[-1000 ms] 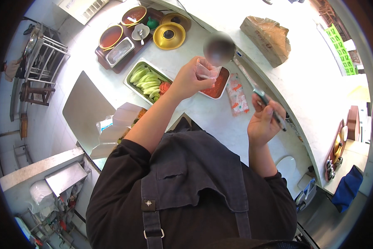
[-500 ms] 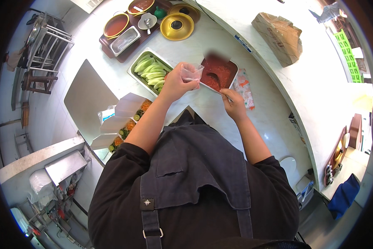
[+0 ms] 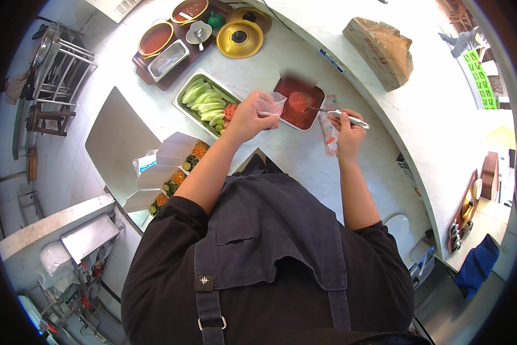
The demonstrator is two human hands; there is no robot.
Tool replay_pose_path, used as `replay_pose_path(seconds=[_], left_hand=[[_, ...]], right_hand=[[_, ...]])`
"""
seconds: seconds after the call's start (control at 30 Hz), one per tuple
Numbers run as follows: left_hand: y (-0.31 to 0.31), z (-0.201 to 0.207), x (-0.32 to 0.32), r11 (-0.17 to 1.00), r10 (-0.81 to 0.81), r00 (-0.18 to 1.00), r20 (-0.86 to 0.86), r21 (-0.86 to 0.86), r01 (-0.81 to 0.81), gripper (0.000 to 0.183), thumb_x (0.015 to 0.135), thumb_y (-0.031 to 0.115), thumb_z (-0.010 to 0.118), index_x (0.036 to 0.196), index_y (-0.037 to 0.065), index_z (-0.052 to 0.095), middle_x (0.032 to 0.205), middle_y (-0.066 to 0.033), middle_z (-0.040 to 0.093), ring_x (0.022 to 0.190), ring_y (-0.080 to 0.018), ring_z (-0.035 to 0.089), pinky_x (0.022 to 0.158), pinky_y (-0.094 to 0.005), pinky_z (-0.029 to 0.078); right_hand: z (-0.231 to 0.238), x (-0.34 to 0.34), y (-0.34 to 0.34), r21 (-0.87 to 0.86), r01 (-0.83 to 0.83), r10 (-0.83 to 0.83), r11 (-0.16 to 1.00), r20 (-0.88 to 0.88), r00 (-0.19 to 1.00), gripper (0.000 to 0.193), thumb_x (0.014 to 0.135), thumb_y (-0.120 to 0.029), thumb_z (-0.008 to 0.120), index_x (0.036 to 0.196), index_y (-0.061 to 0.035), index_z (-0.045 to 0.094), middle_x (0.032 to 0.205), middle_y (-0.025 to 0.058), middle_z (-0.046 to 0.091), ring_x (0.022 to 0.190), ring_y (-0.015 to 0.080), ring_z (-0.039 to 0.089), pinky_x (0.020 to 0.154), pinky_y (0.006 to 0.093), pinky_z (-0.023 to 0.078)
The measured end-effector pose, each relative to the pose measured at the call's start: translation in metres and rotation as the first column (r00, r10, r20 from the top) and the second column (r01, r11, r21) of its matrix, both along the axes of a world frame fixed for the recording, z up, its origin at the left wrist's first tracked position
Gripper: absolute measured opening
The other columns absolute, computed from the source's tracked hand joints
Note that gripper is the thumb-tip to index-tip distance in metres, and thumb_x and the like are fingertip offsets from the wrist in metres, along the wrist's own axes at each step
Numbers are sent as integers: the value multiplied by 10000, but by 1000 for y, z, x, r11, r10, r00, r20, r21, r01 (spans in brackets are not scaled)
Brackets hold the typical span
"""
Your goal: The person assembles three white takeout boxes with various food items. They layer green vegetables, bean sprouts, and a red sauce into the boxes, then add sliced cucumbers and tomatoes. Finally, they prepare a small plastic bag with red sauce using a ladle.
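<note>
My left hand [image 3: 248, 119] is closed on a small clear plastic bag [image 3: 274, 103], held with its mouth spread beside a metal tray of chunky red sauce [image 3: 296, 119]. My right hand [image 3: 350, 137] grips the pale handle of a ladle [image 3: 359, 121]. The ladle's bowl, heaped with red sauce, is over the tray; whether it still touches the sauce below is hard to tell. Left of my left hand lies a metal tray with cucumber slices [image 3: 205, 102], tomato slices [image 3: 229, 111] and small green limes. A blurred patch hides the sauce tray's far edge.
White takeaway boxes [image 3: 175, 149] with salad stand open near my left forearm. A brown tray [image 3: 139, 62] with sauce pots is at the far left, a golden lid [image 3: 239, 39] beside it. Printed plastic packaging [image 3: 331, 138] lies right of the sauce. A paper bag [image 3: 379, 54] sits beyond.
My right hand has moved right and slightly up, bringing the ladle's bowl up full of sauce. My left hand with the plastic bag has stayed almost in place.
</note>
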State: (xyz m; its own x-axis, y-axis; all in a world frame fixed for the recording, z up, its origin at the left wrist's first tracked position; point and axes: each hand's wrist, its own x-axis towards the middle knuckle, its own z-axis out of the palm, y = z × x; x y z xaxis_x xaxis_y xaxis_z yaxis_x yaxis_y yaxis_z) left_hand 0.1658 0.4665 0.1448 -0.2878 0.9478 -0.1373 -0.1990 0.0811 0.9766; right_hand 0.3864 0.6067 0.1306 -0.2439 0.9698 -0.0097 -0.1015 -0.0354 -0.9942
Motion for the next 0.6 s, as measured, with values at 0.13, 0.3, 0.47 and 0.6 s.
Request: replay_pose_path(seconds=[0.13,0.3,0.47,0.6], left_hand=[[6,-2,5,999,-15,997,70,-42,18,350,761,7,669,1038,13,454,883,-91,594,707,-174,646,595,-281,530],[16,-12,8,998,-54,995,82,-40,58,377,747,6,679,1049,1,453,853,-97,596,657,-163,630,539,-277,510],[22,9,16,992,-47,979,196,-103,68,379,744,1,681,1050,-8,457,830,-91,596,638,-154,621,531,-279,509],[27,9,14,992,-99,988,123,-65,107,395,751,-1,675,1073,1,447,853,-91,598,663,-161,630,590,-295,533]], right_hand=[[47,-1,0,44,38,-38,998,0,999,140,917,-43,494,994,71,522,857,174,620,771,217,666,705,290,572],[97,-3,-1,83,25,-18,996,-79,997,150,913,-37,504,1003,80,531,862,179,624,754,226,671,692,290,574],[124,-10,-14,126,-25,34,992,-65,997,144,916,-29,498,1011,74,531,878,185,630,776,223,669,713,292,564],[122,-14,-26,206,-87,98,975,-41,994,146,922,-28,490,1025,70,524,904,187,631,819,222,666,746,294,553]])
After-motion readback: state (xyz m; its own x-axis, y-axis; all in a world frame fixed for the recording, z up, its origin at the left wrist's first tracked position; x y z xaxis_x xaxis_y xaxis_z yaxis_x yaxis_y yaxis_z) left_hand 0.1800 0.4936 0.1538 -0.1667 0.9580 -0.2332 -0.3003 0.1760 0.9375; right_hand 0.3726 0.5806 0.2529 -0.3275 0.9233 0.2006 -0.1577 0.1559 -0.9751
